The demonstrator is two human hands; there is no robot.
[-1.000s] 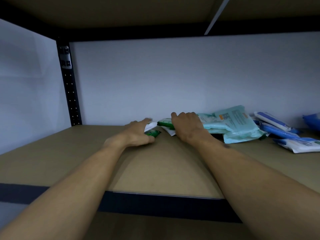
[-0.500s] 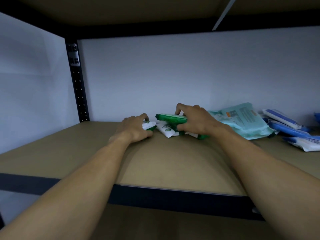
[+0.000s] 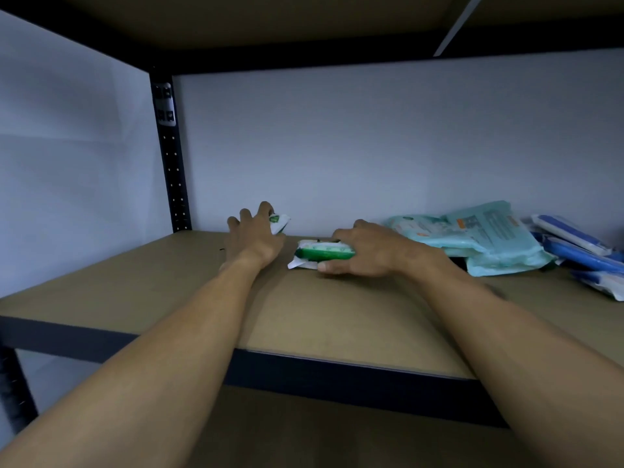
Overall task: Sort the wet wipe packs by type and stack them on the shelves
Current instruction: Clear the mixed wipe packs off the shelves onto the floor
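On the tan shelf board [image 3: 169,285], my left hand [image 3: 253,238] grips a small white-and-green wipe pack [image 3: 279,222] tilted up near the back wall. My right hand [image 3: 368,253] holds a stack of green-and-white wipe packs [image 3: 320,253] that lies on the board, thumb in front and fingers behind. Right of that hand lie large teal wipe packs [image 3: 486,238] in a loose pile. Blue-and-white wipe packs [image 3: 574,244] lie at the far right, partly cut off by the frame edge.
A black perforated upright [image 3: 170,157] stands at the back left corner. The upper shelf [image 3: 304,21] hangs low overhead. White walls close the back and left side. A lower board [image 3: 304,430] shows beneath the dark front rail [image 3: 304,369].
My left hand lifted its small pack up and back toward the wall. My right hand brought the green packs down onto the board and a little forward.
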